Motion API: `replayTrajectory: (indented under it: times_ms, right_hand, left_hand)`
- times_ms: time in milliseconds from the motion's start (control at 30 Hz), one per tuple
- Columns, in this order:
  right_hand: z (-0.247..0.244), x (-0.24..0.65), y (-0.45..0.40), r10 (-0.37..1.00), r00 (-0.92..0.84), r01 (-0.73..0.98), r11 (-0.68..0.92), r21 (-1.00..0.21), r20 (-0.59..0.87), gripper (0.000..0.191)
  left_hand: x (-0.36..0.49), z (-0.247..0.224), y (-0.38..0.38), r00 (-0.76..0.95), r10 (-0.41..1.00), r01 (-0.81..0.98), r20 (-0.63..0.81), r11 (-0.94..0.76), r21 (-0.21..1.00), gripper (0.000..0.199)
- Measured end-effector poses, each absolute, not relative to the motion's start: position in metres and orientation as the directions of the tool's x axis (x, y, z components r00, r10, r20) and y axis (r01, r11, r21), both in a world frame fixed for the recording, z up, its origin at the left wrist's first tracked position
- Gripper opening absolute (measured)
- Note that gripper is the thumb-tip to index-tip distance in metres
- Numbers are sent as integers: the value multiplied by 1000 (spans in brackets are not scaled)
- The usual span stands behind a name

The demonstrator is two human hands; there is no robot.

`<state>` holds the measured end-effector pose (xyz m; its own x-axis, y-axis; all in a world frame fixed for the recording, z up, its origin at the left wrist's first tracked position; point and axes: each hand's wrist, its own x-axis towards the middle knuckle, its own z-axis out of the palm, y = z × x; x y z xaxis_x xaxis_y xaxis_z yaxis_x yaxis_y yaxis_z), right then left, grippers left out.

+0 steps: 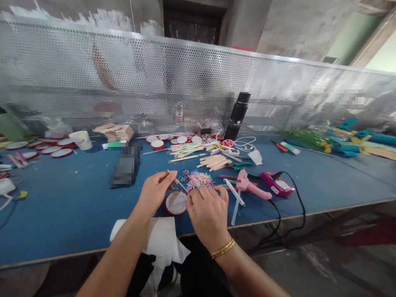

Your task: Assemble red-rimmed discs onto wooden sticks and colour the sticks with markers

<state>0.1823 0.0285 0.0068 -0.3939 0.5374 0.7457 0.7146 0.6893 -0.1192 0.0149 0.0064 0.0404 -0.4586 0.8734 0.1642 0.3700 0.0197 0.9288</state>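
My left hand [158, 186] is closed, pinching a thin wooden stick [181, 185] between thumb and fingers. The stick slants down to the right, where the curled fingers of my right hand [209, 208] close at its lower end; their exact grip is partly hidden. Just below the stick, a small round red-rimmed dish [176, 209] lies on the table, with a thin pinkish strip across it. Behind my right hand is a heap of small colourful rubber bands [199, 180]. A gold bracelet circles my right wrist.
On the blue table [89, 214], a pink glue gun [253, 187], a white marker [234, 192] and a purple corded device [277, 185] lie at right. Flat wooden sticks [215, 162] and a black bottle [237, 116] are behind. A white paper roll [159, 233] overhangs the front edge.
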Motion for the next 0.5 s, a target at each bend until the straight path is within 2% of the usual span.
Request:
replayTrajectory:
  times_ms: [67,167,233,333,433,500]
  right_hand:
    - [6,181,23,526,-409,687,715,-127,746,23]
    - [11,190,24,549,-421,644,742,-189,722,15]
    - [16,207,33,605,-384,682,695,-227,697,17]
    - [20,244,58,731,-245,865,461,-197,636,22]
    - [15,284,84,835,-114,978,190,-87,538,28]
    - [8,303,97,889,-106,992,127,-17,446,30]
  left_hand:
    - [17,44,4,-473,871,248,135,-15,969,47]
    - [18,47,2,-498,858,137,128,-68,988,53]
    - [17,47,2,-515,848,97,121,-83,992,54]
    - [17,48,3,-511,855,44,86,-74,996,53]
    - [18,48,3,-495,867,-11,56,-71,997,51]
    - [18,47,4,-486,873,-44,40,-70,997,49]
